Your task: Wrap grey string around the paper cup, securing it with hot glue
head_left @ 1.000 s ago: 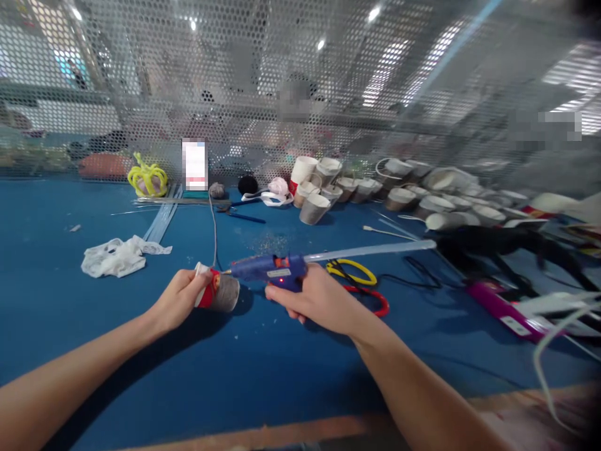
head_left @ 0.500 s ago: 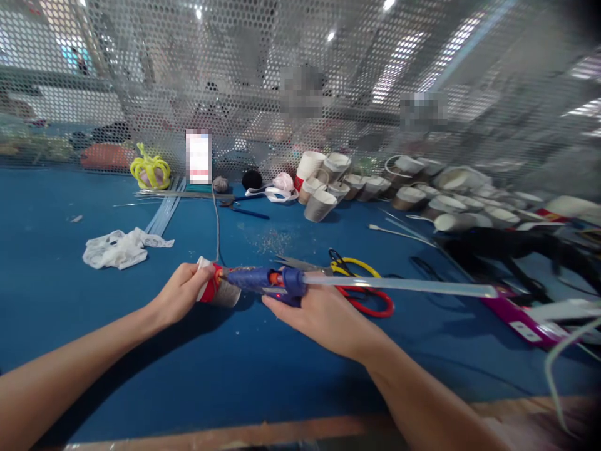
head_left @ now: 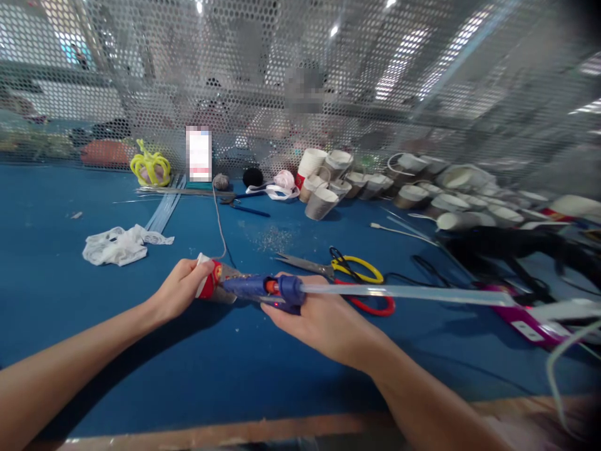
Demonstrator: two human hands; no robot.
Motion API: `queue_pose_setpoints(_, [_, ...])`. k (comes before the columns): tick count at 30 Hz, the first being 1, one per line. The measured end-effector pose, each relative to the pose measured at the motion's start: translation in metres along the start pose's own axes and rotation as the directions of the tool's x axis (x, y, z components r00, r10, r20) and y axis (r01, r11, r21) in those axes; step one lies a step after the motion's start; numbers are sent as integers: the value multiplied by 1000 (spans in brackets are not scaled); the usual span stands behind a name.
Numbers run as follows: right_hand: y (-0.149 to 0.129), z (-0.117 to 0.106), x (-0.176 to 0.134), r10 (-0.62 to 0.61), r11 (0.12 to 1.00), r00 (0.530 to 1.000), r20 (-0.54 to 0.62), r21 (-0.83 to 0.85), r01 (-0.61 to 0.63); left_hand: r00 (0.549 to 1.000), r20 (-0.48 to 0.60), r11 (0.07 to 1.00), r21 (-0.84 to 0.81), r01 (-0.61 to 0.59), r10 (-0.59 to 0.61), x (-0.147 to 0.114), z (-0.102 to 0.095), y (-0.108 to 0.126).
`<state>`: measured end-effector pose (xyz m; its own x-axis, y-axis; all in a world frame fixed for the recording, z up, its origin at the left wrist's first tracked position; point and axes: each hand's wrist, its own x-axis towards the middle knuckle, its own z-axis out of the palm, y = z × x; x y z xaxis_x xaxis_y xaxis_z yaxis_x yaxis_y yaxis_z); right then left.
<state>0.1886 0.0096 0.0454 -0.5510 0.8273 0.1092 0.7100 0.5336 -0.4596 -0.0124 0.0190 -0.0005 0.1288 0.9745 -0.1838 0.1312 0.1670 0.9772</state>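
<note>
Closed around the rim end of a red and white paper cup (head_left: 206,286), my left hand (head_left: 182,289) holds it tilted on its side above the blue table. Grey yarn (head_left: 220,222) wraps the cup's far part and runs back to a small grey ball (head_left: 221,182). My right hand (head_left: 319,319) grips a blue hot glue gun (head_left: 253,287), its nozzle at the cup's side; whether it touches I cannot tell. A long clear glue stick (head_left: 399,292) sticks out of the gun's back. Scissors (head_left: 357,269) with yellow and red handles lie just beyond my right hand.
Several wrapped cups (head_left: 322,202) stand and lie at the back right. White lace (head_left: 117,244), spare glue sticks (head_left: 164,210) and pliers (head_left: 244,207) lie at the left and middle. A phone (head_left: 199,153) leans on the mesh partition (head_left: 263,75). A purple box (head_left: 526,322) is at the right.
The gun's nozzle has shifted slightly down along the cup, and its rear with the glue stick has dropped a little. The cup has turned slightly; both hands keep their hold.
</note>
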Motion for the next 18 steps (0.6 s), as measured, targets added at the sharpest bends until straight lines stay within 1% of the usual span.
queue_pose_setpoints(3, [-1,0,0,5,1000,1000,8,10,-5,1000,12,1000,-26,8,-8,1,0,0])
queue_pose_setpoints(8, [-1,1,-2,51,998,998,-20,45,-50,1000,-29,1000,9,-7,7,0,1,2])
queue_pose_setpoints(13, [-2,1,-2,14,999,1000,21,41,-15,1000,-10,999,-32,-1,0,0,2,2])
queue_pose_setpoints(18, [-2,1,-2,13,999,1000,0,42,-13,1000,6,1000,-21,-16,17,0,0,0])
